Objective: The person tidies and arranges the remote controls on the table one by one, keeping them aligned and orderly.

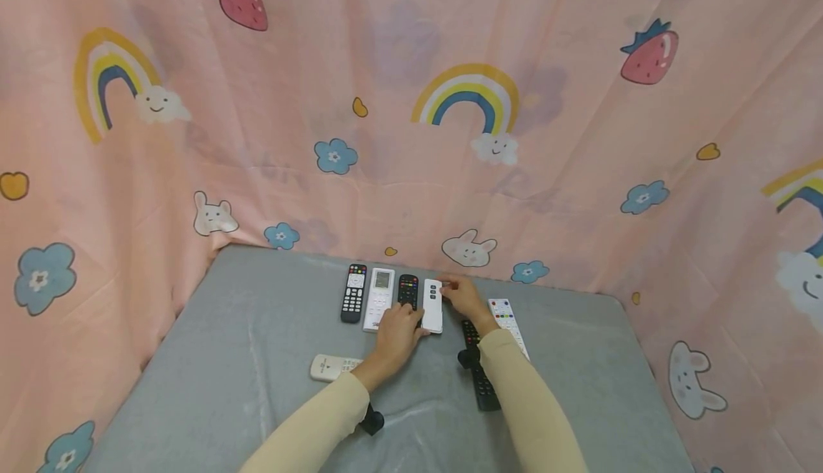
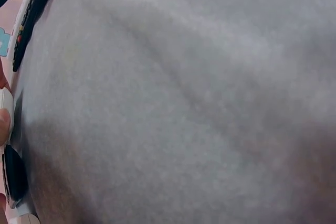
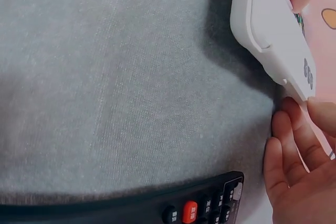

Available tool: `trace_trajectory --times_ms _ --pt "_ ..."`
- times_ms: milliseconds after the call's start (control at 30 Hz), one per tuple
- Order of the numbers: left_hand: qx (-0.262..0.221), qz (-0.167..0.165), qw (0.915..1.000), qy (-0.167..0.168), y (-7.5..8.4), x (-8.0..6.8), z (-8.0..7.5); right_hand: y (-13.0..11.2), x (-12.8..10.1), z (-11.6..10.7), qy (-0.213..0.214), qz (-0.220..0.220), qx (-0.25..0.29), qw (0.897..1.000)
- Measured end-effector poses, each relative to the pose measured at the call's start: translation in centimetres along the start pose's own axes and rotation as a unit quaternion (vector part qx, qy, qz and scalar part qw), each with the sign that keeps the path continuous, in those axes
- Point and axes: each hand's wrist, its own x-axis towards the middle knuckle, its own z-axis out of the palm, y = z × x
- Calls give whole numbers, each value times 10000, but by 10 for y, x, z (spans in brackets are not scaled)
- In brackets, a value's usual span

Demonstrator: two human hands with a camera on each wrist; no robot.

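A white remote control [image 1: 433,312] with a few dark buttons near its top lies between both hands at the right end of a row. My left hand [image 1: 395,334] pinches its lower end between thumb and finger, partly covering the black remote control [image 1: 408,287] beside it. At the upper end, my right hand [image 1: 467,300] pinches a corner, thumb on the face. The right wrist view shows this white remote [image 3: 278,35] tilted, with a shadow under it and the right hand's other fingers [image 3: 281,174] loosely bent below. Only a fingertip and the remote's edge appear in the left wrist view.
Left in the row are a black remote [image 1: 353,294] and a white one with a screen [image 1: 381,291]. A cream remote [image 1: 328,367] lies nearer, by the left forearm. A long black remote [image 1: 486,391] and a white one [image 1: 504,314] lie by the right forearm. A pink curtain [image 1: 398,194] borders the grey table [image 1: 257,359].
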Motion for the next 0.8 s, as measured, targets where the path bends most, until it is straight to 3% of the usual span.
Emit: trace_trajectory --times_ms 800 --pt "223 -179 9994 -188 2 -1 3 3 7 7 -74 438 -392 9982"
